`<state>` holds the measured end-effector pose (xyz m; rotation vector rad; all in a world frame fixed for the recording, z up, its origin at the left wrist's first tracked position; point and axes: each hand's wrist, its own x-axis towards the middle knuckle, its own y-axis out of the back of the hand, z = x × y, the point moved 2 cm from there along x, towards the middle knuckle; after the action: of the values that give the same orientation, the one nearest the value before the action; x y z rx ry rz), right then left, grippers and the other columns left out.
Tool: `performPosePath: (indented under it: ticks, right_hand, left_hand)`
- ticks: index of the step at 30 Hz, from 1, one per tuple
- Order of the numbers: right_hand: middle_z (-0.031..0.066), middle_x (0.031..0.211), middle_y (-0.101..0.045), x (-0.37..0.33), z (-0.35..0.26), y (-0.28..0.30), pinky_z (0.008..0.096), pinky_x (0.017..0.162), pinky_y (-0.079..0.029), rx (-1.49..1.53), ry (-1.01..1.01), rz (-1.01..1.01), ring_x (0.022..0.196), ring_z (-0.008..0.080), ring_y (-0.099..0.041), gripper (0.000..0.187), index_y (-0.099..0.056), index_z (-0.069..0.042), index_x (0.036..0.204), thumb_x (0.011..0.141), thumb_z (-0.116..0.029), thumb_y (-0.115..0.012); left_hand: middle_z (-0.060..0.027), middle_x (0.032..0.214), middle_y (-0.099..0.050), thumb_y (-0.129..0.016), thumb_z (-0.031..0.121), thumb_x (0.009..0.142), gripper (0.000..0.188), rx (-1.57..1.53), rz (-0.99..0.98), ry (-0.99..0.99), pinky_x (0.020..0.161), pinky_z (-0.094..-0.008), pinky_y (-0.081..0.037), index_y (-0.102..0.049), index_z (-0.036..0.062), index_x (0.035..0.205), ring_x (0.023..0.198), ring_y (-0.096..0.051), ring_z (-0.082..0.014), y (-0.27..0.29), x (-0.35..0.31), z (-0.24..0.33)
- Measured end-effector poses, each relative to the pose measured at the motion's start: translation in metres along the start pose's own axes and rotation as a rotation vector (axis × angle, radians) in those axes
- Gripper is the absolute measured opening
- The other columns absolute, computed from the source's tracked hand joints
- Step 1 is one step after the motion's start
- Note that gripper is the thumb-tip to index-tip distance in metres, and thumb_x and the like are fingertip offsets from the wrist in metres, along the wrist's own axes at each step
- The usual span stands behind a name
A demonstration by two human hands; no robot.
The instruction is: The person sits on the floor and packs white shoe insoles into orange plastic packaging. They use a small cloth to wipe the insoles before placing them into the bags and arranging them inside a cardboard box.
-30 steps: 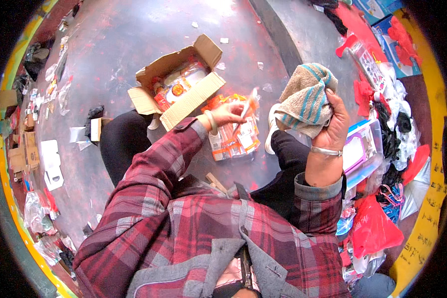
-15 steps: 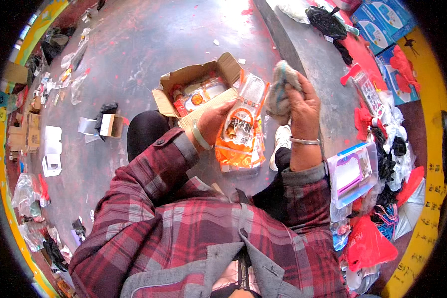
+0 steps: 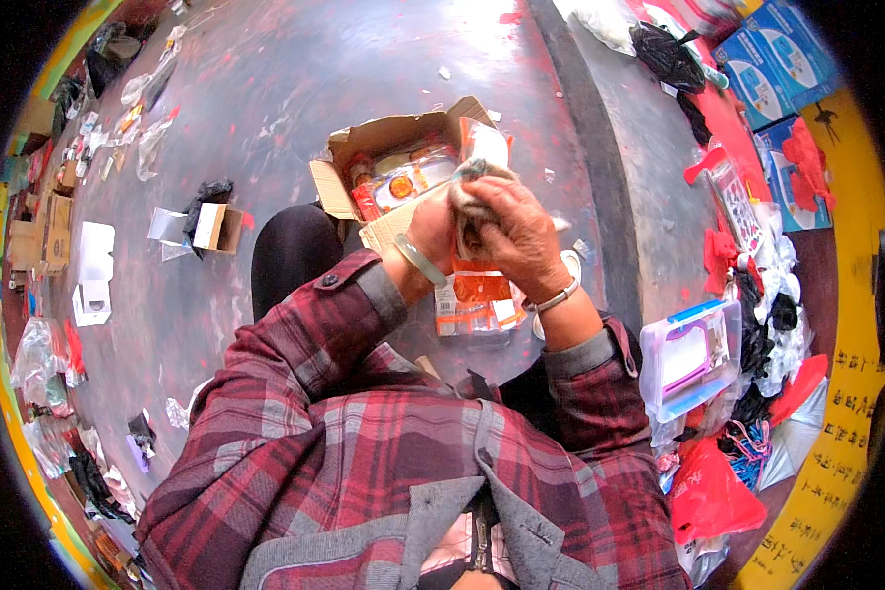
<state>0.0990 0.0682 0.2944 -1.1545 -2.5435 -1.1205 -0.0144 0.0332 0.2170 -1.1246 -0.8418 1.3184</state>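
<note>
My left hand (image 3: pixel 427 228) is closed round the side of a clear and orange plastic packet (image 3: pixel 485 144), whose top end sticks up past my fingers. In my right hand (image 3: pixel 516 236) is a bunched greyish cloth (image 3: pixel 474 181), pressed against the packet's face. Both hands nearly touch, and they hide most of the packet's middle. Under them lie more orange and white packets (image 3: pixel 474 313), partly covered. Just beyond my left hand stands an open cardboard box (image 3: pixel 376 141) holding similar packets (image 3: pixel 395 185).
To the right sits a clear plastic bin (image 3: pixel 693 356) with a blue edge, near red bags (image 3: pixel 715 489) and blue boxes (image 3: pixel 779 57). A small opened carton (image 3: pixel 218 228) and a white folded card (image 3: pixel 94 273) lie at left. Litter lines the left wall.
My right hand has swung left and down, bringing the cloth from beside the packet onto it. My left hand still grips the packet. The whole view has shifted slightly.
</note>
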Motion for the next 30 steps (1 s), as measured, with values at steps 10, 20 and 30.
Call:
performPosePath:
  ticks: [10, 20, 30]
  right_hand:
    - [0.0089, 0.096, -0.061, -0.016, -0.01, 0.007, 0.028, 0.079, -0.045, 0.502, -0.187, -0.332, 0.088, 0.0171, -0.057, 0.037, -0.06, 0.0, 0.103, 0.068, 0.007, -0.051]
    - [0.0111, 0.094, -0.063, -0.029, -0.018, 0.028, 0.0302, 0.078, -0.046, 0.869, -0.353, -0.907, 0.086, 0.0181, -0.058, 0.035, -0.061, 0.004, 0.102, 0.071, -0.011, -0.057]
    - [0.0138, 0.11, -0.059, -0.025, 0.031, 0.104, 0.0361, 0.089, -0.046, 1.162, -0.336, 0.411, 0.099, 0.0237, -0.058, 0.039, -0.053, 0.002, 0.116, 0.08, -0.012, -0.054]
  left_hand:
    - [-0.0183, 0.106, -0.059, -0.027, 0.035, 0.095, 0.048, -0.087, 0.018, 0.001, 0.085, -0.0506, -0.048, -0.046, -0.0009, 0.12, 0.097, -0.06, -0.0309, -0.013, 0.0, 0.032]
    - [-0.0122, 0.099, -0.062, -0.036, 0.036, 0.091, 0.043, 0.049, 0.122, -0.118, 0.072, -0.0412, -0.053, -0.05, 0.0032, 0.115, 0.081, -0.064, -0.0203, -0.033, 0.002, 0.05]
    - [-0.0136, 0.108, -0.058, -0.056, -0.002, 0.079, 0.038, 0.479, 0.121, 0.109, 0.092, -0.0358, -0.045, -0.048, -0.0022, 0.116, 0.101, -0.058, -0.0233, -0.013, 0.007, 0.025]
